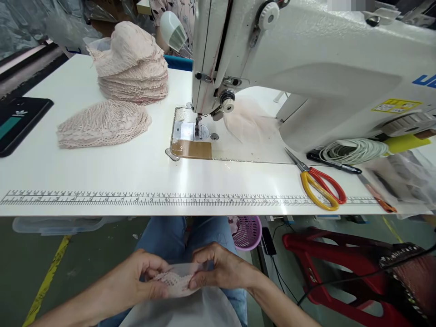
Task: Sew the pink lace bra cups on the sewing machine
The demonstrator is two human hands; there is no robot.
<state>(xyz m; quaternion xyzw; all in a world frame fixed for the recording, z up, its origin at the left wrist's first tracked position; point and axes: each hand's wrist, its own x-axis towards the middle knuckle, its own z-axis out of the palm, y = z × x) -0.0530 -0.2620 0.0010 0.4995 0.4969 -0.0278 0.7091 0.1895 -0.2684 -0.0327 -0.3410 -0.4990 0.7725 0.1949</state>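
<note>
Over my lap, a piece of pale pink lace with sheer fabric (177, 282) is stretched between both hands. My left hand (148, 277) pinches its left end, thumb on top and fingers curled beneath. At the right end, my right hand (213, 268) grips the edge between thumb and fingers. More sheer white fabric (190, 311) drapes below across my jeans. Above the hands, on the table, stands a white sewing machine (306, 59) with its presser foot (197, 127) over the needle plate. A sheer pale pink piece (252, 120) lies on the machine bed.
A tall stack of lace pieces (132, 63) and a separate lace bundle (104, 125) sit at left, near a black phone (23, 120). Red-and-yellow scissors (318, 181) lie at right. Below are a purple basket (248, 234) and a red stool (327, 272). Another person (173, 13) is behind.
</note>
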